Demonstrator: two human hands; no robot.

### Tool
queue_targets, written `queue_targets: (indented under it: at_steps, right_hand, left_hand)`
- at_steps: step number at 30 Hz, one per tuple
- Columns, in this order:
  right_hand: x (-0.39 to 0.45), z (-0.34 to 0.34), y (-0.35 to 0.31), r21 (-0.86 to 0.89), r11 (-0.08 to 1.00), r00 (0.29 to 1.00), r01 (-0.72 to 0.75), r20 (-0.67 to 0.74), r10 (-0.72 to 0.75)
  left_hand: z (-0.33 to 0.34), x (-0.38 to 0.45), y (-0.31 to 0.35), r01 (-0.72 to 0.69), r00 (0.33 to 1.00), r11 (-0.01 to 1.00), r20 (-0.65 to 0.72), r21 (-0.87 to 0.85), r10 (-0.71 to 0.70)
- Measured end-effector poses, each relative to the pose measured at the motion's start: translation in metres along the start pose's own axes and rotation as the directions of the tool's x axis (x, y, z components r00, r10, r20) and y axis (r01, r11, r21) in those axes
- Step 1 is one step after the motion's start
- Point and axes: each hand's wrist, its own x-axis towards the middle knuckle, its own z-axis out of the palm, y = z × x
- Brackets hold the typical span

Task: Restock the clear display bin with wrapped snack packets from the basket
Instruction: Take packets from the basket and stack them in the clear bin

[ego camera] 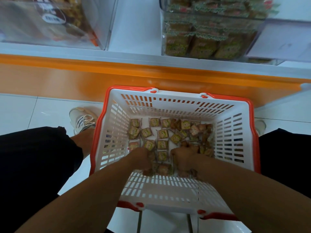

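A: Head view, looking down. White slotted basket (170, 105) with an orange rim sits on the pale tiled floor (30, 108), between the person's legs in dark shorts (33, 158). One sneaker (83, 119) shows just left of the basket.

B: Contents?

A: Small wrapped snack packets (162, 133) scattered over the basket bottom, mostly in a single loose layer, denser toward the right. Wrappers are brownish with green or red print.

B: Hands?

A: Both are down inside the basket, at the near side of the pile. Left hand (143, 158) has its fingers curled down into the packets; it looks closed around a few, though the knuckles hide what is actually held. Right hand (184, 158) is likewise curled into a loose fist, pressed among the packets, with its grip hidden from above. Packets lie touching both hands and in the gap between them.

B: And the bin?

A: Clear display bin (210, 36) sits up on the white shelf (134, 31) above an orange fascia (67, 76), top right of the view, well apart from the hands. It holds stacked packets of the same sort, several layers deep. A second clear bin (50, 22) stands at the upper left with different, blurred goods.
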Motion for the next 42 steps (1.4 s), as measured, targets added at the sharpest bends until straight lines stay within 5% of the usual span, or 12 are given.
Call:
queue_targets:
  at_steps: [2, 5, 9, 12, 19, 21, 25, 29, 33, 37, 42]
  right_hand:
    - [-0.007, -0.022, -0.004, 0.132, 0.989, 0.997, 0.071, 0.026, -0.075]
    - [-0.029, -0.077, -0.012, 0.334, 0.93, 0.981, 0.152, 0.059, -0.182]
    - [-0.094, -0.149, -0.033, 0.604, 0.755, 0.936, 0.255, 0.044, -0.351]
    - [-0.151, -0.19, -0.052, 0.623, 0.669, 0.898, 0.404, -0.132, -0.42]
    - [-0.26, -0.246, -0.068, 0.345, 0.71, 0.671, 0.614, -0.703, -0.238]
    - [-0.275, -0.258, -0.062, 0.358, 0.697, 0.663, 0.621, -0.715, -0.223]
    - [-0.288, -0.282, -0.055, 0.51, 0.578, 0.699, 0.638, -0.698, -0.155]
    - [-0.293, -0.3, -0.053, 0.35, 0.661, 0.592, 0.664, -0.786, -0.179]
    - [-0.306, -0.307, -0.045, 0.506, 0.48, 0.654, 0.717, -0.727, -0.21]
    - [-0.302, -0.313, -0.033, 0.388, 0.606, 0.526, 0.695, -0.849, -0.06]
    - [-0.303, -0.313, -0.033, 0.659, 0.155, 0.677, 0.736, -0.713, -0.182]
  left_hand:
    - [-0.014, -0.006, 0.003, 0.052, 0.998, 0.958, -0.029, -0.28, -0.063]
    - [-0.046, -0.023, 0.016, 0.074, 0.996, 0.756, 0.007, -0.651, -0.091]
    - [-0.096, -0.063, 0.048, 0.034, 0.994, 0.571, 0.087, -0.82, 0.066]
    - [-0.132, -0.1, 0.077, -0.032, 0.976, 0.371, 0.051, -0.928, 0.211]
    - [-0.213, -0.199, 0.139, -0.178, 0.875, 0.133, -0.095, -0.975, 0.474]
    - [-0.228, -0.218, 0.153, -0.196, 0.831, 0.022, -0.154, -0.98, 0.534]
    - [-0.246, -0.241, 0.177, -0.337, 0.738, -0.047, -0.295, -0.94, 0.607]
    - [-0.26, -0.245, 0.196, -0.4, 0.758, -0.144, -0.414, -0.905, 0.503]
    - [-0.271, -0.247, 0.204, -0.419, 0.763, -0.141, -0.432, -0.897, 0.48]
    - [-0.273, -0.242, 0.21, -0.449, 0.774, -0.176, -0.479, -0.876, 0.414]
    - [-0.275, -0.236, 0.211, -0.475, 0.789, -0.23, -0.527, -0.849, 0.316]
